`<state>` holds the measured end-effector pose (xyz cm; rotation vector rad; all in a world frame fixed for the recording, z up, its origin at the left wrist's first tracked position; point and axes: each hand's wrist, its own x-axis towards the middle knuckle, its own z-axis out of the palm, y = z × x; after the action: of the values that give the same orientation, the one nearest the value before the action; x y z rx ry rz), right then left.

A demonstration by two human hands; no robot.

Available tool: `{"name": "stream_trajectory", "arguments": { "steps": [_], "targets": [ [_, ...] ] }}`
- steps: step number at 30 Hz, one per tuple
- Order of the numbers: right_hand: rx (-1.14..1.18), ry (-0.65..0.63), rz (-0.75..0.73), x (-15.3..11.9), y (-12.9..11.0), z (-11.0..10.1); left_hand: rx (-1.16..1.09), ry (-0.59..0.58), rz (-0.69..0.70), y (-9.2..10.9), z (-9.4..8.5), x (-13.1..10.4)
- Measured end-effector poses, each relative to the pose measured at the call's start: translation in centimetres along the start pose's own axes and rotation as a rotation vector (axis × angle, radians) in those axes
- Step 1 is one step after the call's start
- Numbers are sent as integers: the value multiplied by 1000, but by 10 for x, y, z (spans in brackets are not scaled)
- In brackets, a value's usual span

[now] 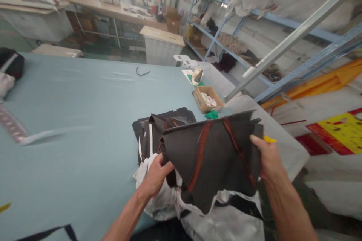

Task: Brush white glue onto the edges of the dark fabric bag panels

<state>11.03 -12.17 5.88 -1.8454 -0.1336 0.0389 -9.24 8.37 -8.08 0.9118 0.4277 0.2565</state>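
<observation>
A dark grey bag piece (217,150) with two brown strips and a pale lining hangs between my hands over the table's near right edge. My left hand (157,173) pinches its left side, thumb and fingers pressed together. At its right edge my right hand (267,154) grips it, with something small and yellow (270,139) showing by the fingers. Behind and left of the piece lies a stack of dark pieces (177,115), one with a white stripe.
The blue-green table (93,101) carries a cardboard box (200,101), a tape roll (197,77), a green scrap (211,115) and a thin black cord (143,72). Metal shelving (240,58) stands at right. A dark bag (11,64) lies far left.
</observation>
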Motion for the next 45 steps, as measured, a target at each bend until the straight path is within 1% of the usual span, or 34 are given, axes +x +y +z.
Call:
{"name": "stream_trajectory", "arguments": {
  "steps": [2, 3, 4, 6, 8, 10, 13, 16, 19, 21, 24, 26, 28, 30, 34, 37, 39, 42, 45],
  "targets": [
    [-23, -43, 102, 4, 34, 27, 83, 182, -112, -12, -17, -26],
    [-36, -64, 119, 5, 50, 39, 108, 253, -168, -17, -27, -38],
    [-50, -81, 111, 5, 66, 51, 133, 319, -209, -23, -36, -47],
    [-89, -106, 46, 4, 94, 74, 183, 452, -258, -32, -53, -60],
    [-170, -128, -59, 4, 114, 96, 233, 594, -285, -39, -67, -64],
    [-283, -138, -171, 5, 128, 114, 259, 702, -317, -43, -76, -62],
    [-438, -142, -270, 8, 140, 134, 293, 761, -346, -40, -82, -53],
    [-526, -164, -284, 12, 146, 142, 334, 739, -328, -33, -83, -45],
    [-530, -170, -317, 16, 140, 135, 361, 703, -336, -29, -84, -41],
    [-469, -158, -394, 15, 128, 125, 372, 722, -354, -29, -86, -39],
    [-284, -129, -514, 4, 100, 111, 370, 753, -340, -31, -91, -39],
    [-147, -128, -519, -9, 81, 108, 380, 754, -319, -31, -94, -38],
    [-41, -150, -444, -24, 69, 112, 385, 751, -298, -30, -97, -37],
    [38, -188, -309, -40, 63, 121, 358, 728, -272, -29, -100, -36],
    [198, -270, -49, -70, 66, 141, 242, 659, -222, -29, -105, -37],
    [306, -406, 94, -93, 68, 156, 197, 636, -179, -27, -108, -38],
    [374, -464, 189, -105, 68, 165, 198, 610, -149, -24, -109, -39],
    [473, -444, 342, -116, 68, 179, 240, 579, -109, -14, -108, -37],
    [556, -403, 471, -120, 69, 191, 312, 597, -98, -4, -106, -30]
  ]
}}
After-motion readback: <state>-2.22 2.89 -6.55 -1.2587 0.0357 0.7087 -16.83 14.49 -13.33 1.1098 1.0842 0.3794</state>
